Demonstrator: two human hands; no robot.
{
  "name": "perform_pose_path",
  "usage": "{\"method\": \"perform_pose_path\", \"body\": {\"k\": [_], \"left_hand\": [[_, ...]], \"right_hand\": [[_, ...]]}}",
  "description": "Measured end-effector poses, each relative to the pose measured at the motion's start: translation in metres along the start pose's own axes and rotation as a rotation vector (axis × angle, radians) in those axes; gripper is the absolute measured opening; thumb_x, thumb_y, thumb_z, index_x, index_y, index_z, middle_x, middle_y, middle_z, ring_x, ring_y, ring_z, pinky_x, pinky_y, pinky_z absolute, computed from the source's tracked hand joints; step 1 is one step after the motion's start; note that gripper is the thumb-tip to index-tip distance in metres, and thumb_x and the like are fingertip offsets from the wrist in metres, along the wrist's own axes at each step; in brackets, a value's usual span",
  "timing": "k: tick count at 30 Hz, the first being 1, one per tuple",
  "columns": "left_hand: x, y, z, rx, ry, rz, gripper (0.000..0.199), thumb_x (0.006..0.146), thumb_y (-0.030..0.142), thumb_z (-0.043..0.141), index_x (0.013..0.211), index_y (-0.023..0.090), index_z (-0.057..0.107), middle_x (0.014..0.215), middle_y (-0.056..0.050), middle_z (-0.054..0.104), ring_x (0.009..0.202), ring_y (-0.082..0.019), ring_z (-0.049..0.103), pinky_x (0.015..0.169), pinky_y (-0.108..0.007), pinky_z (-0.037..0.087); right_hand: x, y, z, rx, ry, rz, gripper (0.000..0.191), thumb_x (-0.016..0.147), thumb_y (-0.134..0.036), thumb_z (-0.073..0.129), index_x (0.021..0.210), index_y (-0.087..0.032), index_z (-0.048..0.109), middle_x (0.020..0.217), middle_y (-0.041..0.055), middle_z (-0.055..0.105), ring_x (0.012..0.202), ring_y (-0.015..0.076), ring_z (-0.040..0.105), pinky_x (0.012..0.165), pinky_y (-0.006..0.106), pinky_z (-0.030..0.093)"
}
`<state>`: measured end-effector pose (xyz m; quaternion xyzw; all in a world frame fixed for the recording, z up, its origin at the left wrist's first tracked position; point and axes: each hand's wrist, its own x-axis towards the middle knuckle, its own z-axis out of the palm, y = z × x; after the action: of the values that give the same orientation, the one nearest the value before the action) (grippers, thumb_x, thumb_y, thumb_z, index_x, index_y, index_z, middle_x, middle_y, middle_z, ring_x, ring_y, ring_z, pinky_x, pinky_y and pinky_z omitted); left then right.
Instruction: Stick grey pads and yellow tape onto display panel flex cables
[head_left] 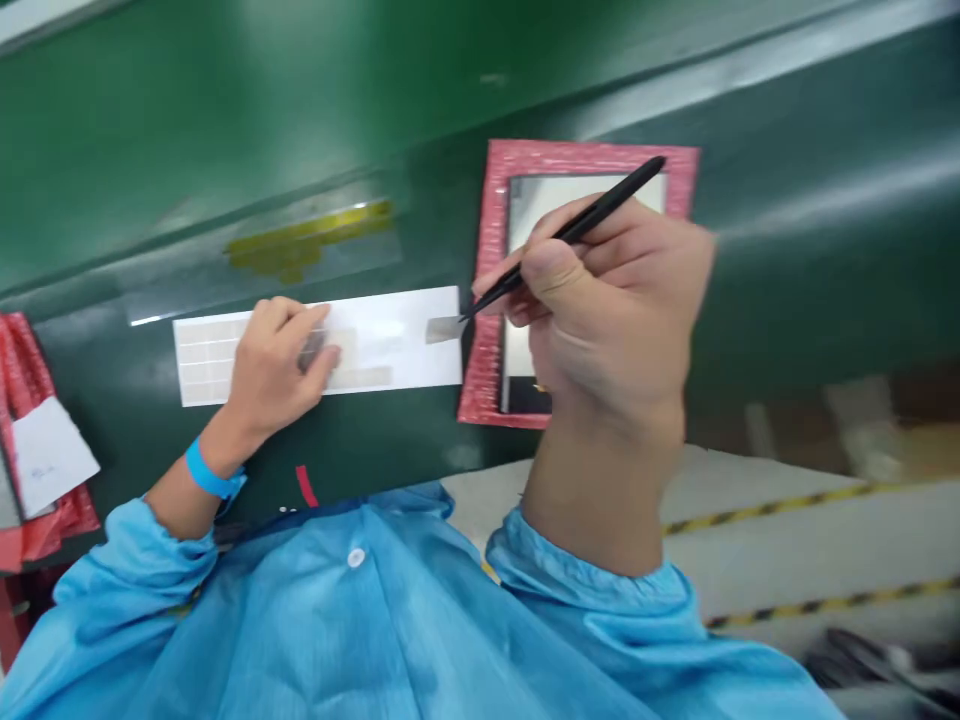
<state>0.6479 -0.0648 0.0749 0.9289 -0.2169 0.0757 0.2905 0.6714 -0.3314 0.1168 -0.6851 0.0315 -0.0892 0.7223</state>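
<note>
My right hand (615,300) grips black tweezers (592,215) whose tips point left and down. A small grey rectangular piece (445,330) is at the tips, over the right end of a white label sheet (405,315); whether it is lifted off the sheet, I cannot tell. My left hand (277,360) rests on the sheet's left half, thumb and index finger apart, pressing it to the table. Pale rectangular labels (206,360) show in rows at the left end. Just right of the sheet lies a flat panel with a dark border (521,395) on pink bubble wrap (491,200), partly behind my right hand.
A clear strip with yellow tape (307,240) lies on the green table (435,450) beyond the sheet. Red bubble wrap (22,370) with a white paper (51,455) sits at the far left. A short red strip (306,486) is near the front edge.
</note>
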Motion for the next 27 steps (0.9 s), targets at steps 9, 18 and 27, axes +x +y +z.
{"method": "perform_pose_path", "body": {"k": [9,18,27], "left_hand": [[-0.001,0.132,0.034,-0.022,0.064,0.094,0.018,0.098,0.019,0.062,0.115,0.017,0.069,0.102,-0.009,0.070,0.093,-0.021,0.062,0.082,-0.037,0.054],[0.007,0.165,0.093,-0.013,-0.029,0.019,0.028,0.103,0.024,0.059,0.126,0.012,0.067,0.108,-0.014,0.065,0.100,-0.024,0.056,0.085,-0.038,0.053],[0.016,0.168,0.090,0.011,-0.070,0.020,0.025,0.102,0.022,0.059,0.123,0.009,0.068,0.106,-0.015,0.065,0.100,-0.025,0.057,0.084,-0.041,0.056]], "right_hand": [[-0.011,0.007,-0.133,-0.216,0.199,0.112,0.031,0.065,-0.031,0.093,0.070,-0.013,0.067,0.065,0.0097,0.065,0.041,0.0144,0.052,0.033,0.023,0.035],[-0.014,0.009,-0.126,-0.225,0.059,0.268,0.027,0.071,-0.032,0.089,0.071,-0.013,0.070,0.069,0.0088,0.069,0.045,0.0101,0.054,0.037,0.018,0.042],[-0.017,-0.003,-0.116,-0.329,0.058,0.323,0.027,0.077,-0.037,0.089,0.071,-0.017,0.072,0.071,0.0080,0.070,0.050,0.0127,0.057,0.041,0.021,0.045]]}}
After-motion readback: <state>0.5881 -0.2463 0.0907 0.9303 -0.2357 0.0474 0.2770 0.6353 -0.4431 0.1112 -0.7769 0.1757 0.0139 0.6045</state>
